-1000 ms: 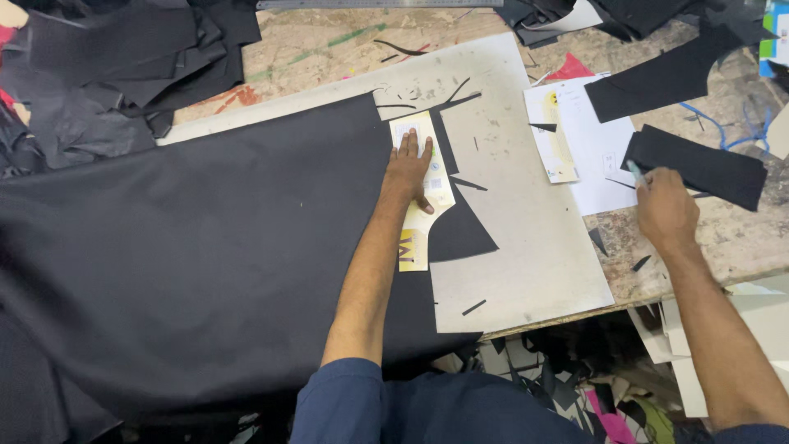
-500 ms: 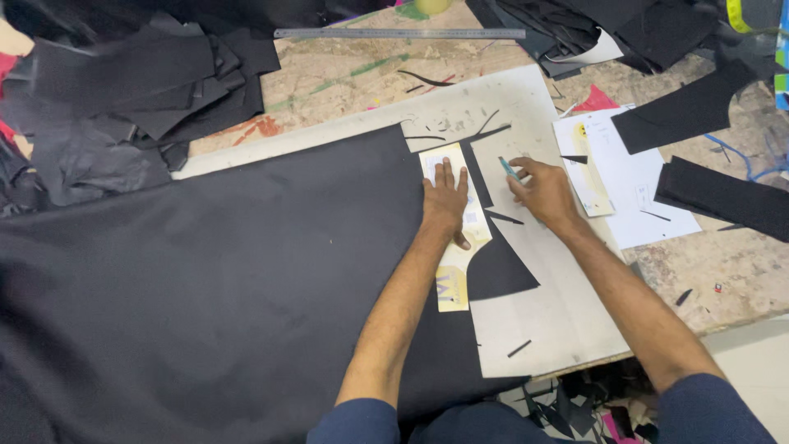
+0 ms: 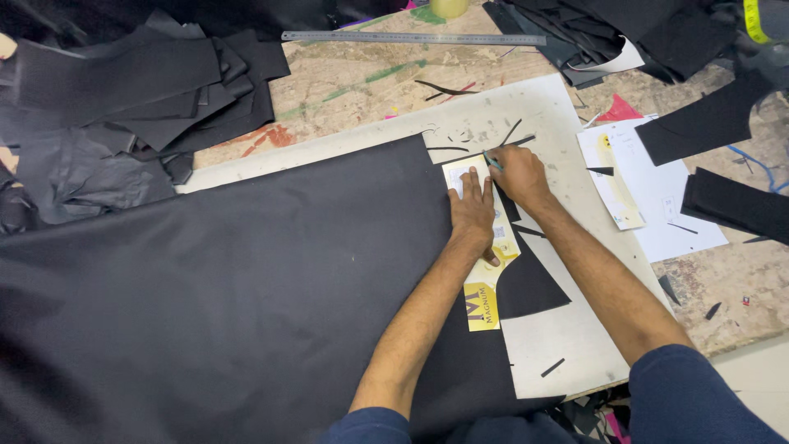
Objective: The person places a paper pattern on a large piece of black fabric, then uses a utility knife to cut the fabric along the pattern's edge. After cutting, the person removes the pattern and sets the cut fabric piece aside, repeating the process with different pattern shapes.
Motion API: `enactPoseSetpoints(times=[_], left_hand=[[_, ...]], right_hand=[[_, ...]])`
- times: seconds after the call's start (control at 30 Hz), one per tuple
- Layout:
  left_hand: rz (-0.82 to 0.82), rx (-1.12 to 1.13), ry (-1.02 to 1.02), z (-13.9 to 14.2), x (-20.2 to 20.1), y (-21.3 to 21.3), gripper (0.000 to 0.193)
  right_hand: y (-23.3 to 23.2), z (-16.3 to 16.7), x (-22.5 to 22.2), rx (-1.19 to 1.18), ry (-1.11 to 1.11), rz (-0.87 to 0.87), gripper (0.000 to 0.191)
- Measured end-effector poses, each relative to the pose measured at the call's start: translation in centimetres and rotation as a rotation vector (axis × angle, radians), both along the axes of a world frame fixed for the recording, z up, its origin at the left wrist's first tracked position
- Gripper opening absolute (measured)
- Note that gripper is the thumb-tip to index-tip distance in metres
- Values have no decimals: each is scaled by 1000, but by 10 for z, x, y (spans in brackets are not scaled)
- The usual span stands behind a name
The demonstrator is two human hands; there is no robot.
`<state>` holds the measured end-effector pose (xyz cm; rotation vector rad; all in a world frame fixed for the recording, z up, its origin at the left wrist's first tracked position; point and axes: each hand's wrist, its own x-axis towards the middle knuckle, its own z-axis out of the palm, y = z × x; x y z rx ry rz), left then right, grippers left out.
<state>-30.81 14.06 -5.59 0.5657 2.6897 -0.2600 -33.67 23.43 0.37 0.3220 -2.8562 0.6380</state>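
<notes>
Pressing flat with fingers spread, the left hand (image 3: 472, 210) pins a yellow-and-white card template (image 3: 485, 247) onto the right edge of a large black sheet (image 3: 230, 288), near the middle of the view. The template lies lengthwise, its far end toward 12 o'clock and its yellow near end toward 6 o'clock. At 1 o'clock from the left hand, just beside it, the right hand (image 3: 516, 174) is closed around a thin teal-handled tool (image 3: 491, 161), whose tip meets the far end of the template; whether it is a pen or a blade cannot be told. A cut black piece (image 3: 530, 284) with a curved edge lies at 4 o'clock from the template, on a pale cutting board (image 3: 567, 329) strewn with thin black offcuts. At 3 o'clock, well apart, white paper sheets (image 3: 657, 205) rest on the worn table (image 3: 345, 90) with further black pieces (image 3: 731, 205). A steel ruler (image 3: 411, 37) lies at 12 o'clock, and stacked black scraps (image 3: 123, 90) fill 10 o'clock.
</notes>
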Motion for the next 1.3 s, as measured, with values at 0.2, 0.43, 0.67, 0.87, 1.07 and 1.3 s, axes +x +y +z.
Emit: enactPoseSetpoints(times=[0.2,0.43,0.67,0.87,1.07,1.3], left_hand=[[22,64,-18,-8,-2,-3,178],[18,58,-13,-9,-3,-4,177],[12,96,-14,-11,-5,-5,178],[50,123,-13,-7,-7,2,177],[33,126,-2,-1,0,-6,175],[48,154,7,12,4,-9,174]], right_hand=[[-4,-4,-4,13,-42,-37,32],[32,-46,92,-40,-182,-175,35],[108,-77,286,212,-617,-230,41],[128,-60,201,212,-372,79,32],[143,9,185,549,-1094,404,35],[57,38,73,251,-108,12,31]])
